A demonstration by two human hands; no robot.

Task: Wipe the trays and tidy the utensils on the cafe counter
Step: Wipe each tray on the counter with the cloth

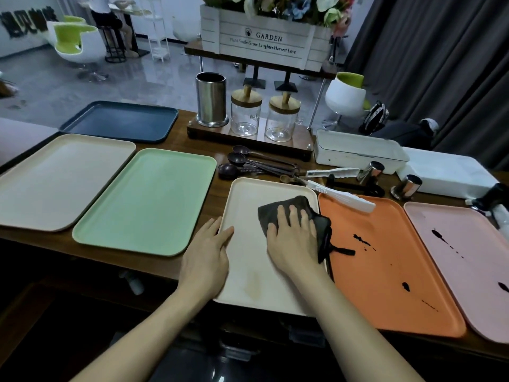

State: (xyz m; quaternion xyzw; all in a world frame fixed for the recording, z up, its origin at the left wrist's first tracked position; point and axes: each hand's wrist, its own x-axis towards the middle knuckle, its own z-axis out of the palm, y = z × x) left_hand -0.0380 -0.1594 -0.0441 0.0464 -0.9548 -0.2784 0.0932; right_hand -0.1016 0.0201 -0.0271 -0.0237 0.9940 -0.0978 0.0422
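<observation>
The dark wooden counter [179, 144] carries six trays: a dark blue tray [118, 121] at the back left; a beige tray [60, 180] and a green tray [146, 199] side by side in front of it; then a cream tray [248, 271], an orange tray [385, 277] and a pink tray [462, 257] in a row along the near edge to the right. Behind that row stand a wooden stand [220, 133], a white lidded box [358, 153] and a white block [446, 172] beside it; dark measuring spoons [248, 164], white tongs [333, 172] and two small steel cups [407, 186] lie between.

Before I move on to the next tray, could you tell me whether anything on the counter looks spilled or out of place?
Yes. Dark liquid is splattered on the orange tray and the pink tray. White tongs lie askew, one end over the orange tray's far rim, and the dark spoons lie loose on the counter.
</observation>
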